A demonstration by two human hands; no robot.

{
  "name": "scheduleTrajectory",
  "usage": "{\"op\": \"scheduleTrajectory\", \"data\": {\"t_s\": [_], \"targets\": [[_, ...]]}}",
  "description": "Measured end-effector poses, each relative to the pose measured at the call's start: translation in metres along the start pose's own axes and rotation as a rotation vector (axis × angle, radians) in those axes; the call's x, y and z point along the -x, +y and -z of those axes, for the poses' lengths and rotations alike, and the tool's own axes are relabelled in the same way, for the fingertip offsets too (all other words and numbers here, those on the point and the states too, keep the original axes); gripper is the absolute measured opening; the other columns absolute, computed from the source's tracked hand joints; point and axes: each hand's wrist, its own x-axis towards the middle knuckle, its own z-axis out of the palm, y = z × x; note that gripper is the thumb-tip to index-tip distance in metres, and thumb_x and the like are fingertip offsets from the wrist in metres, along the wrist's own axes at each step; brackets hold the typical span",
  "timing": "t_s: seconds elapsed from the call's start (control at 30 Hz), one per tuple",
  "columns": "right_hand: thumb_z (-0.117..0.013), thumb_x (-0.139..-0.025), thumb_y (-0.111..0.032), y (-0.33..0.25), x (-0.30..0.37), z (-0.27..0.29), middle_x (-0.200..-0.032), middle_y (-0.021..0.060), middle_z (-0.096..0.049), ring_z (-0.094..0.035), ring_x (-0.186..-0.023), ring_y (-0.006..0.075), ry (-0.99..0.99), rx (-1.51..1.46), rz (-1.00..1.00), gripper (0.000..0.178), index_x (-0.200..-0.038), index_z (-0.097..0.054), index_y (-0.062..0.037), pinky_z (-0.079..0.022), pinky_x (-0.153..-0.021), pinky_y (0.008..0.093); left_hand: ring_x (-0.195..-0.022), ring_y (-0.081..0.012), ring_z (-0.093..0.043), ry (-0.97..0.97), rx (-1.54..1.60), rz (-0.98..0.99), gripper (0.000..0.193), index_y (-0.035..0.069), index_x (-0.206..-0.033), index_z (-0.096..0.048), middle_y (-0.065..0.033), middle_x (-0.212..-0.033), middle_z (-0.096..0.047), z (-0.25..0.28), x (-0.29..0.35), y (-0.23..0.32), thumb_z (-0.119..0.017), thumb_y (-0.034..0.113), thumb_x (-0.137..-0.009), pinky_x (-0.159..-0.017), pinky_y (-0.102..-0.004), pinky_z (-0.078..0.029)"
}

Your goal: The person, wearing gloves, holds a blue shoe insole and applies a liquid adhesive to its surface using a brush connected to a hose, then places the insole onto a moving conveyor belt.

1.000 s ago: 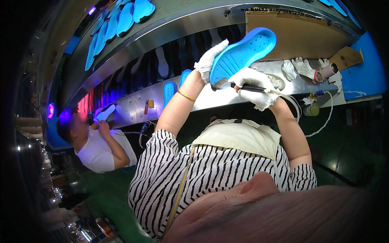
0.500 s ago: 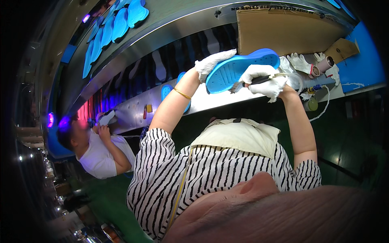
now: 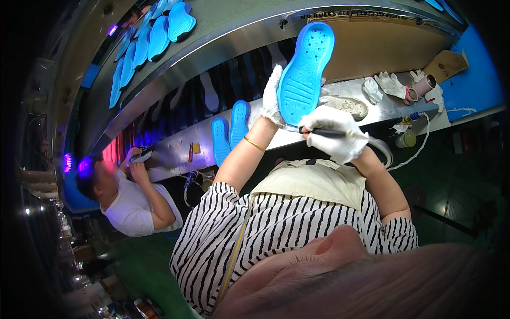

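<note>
My left hand [image 3: 273,95], in a white knitted glove, grips a blue shoe sole [image 3: 300,85] by its left edge. The sole stands nearly upright in view, its hole-dotted, ribbed side facing me. My right hand [image 3: 339,134], also gloved in white, is closed round a dark-handled brush [image 3: 325,132] with a pale tube trailing from its back end. The brush tip points left at the lower end of the sole; whether it touches is hard to tell. Two more blue soles [image 3: 240,123] lie on the bench to the left of my left forearm.
A whitish sole [image 3: 348,106] lies on the bench [image 3: 372,114] behind my right hand. White gloves [image 3: 392,84], a pinkish cylinder [image 3: 425,86] and a cardboard box [image 3: 372,50] are beyond. Several blue soles [image 3: 158,38] sit on the upper belt. A co-worker [image 3: 135,204] sits at left.
My left hand has turned the blue sole from sideways to nearly upright. My right hand with the brush has moved down and left to its lower end, uncovering the whitish sole behind.
</note>
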Motion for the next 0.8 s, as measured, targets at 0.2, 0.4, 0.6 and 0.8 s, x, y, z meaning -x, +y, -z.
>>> {"op": "scheduleTrajectory", "data": {"t_s": [0.2,0.4,0.6,0.8], "targets": [[-0.071,-0.077,0.004,-0.001,-0.022,0.01,-0.089,0.0099,-0.067,-0.067,-0.081,0.0196,0.366,0.304,0.123,0.015,-0.089,-0.067,-0.0025,-0.054,-0.076,0.0301,-0.112,-0.038,-0.06,-0.151,0.095,0.004,0.08,-0.001,-0.144,-0.04,-0.0258,-0.131,-0.056,0.0,0.005,-0.017,-0.037,0.064,-0.097,-0.098,-0.0476,-0.051],[-0.07,-0.075,0.005,-0.01,-0.012,0.004,-0.092,0.0081,-0.069,-0.067,-0.082,0.0185,0.064,0.063,0.103,0.017,-0.089,-0.067,-0.0042,-0.053,-0.075,0.0305,-0.119,-0.0409,-0.057,0.051,-0.04,-0.08,0.08,-0.002,-0.145,-0.039,-0.0277,-0.138,-0.051,-0.006,0.008,-0.013,-0.034,0.062,-0.098,-0.105,-0.0512,-0.044],[-0.073,-0.083,-0.001,0.025,-0.025,0.053,-0.094,0.008,-0.071,-0.067,-0.088,0.0119,0.155,-0.134,-0.263,0.017,-0.099,-0.067,-0.0015,-0.055,-0.08,0.0268,-0.118,-0.039,-0.058,-0.027,0.047,-0.019,0.085,0.001,-0.15,-0.031,-0.024,-0.14,-0.049,-0.012,0.024,-0.023,-0.032,0.067,-0.097,-0.105,-0.05,-0.046],[-0.07,-0.087,0.0,0.053,-0.053,0.105,-0.098,0.0092,-0.071,-0.068,-0.083,0.0134,0.486,-0.069,-0.115,0.014,-0.1,-0.066,-0.0017,-0.055,-0.079,0.0267,-0.12,-0.0407,-0.058,0.048,-0.122,0.036,0.086,0.002,-0.15,-0.033,-0.0261,-0.141,-0.049,-0.015,0.036,-0.022,-0.035,0.068,-0.096,-0.099,-0.0531,-0.051]]}}
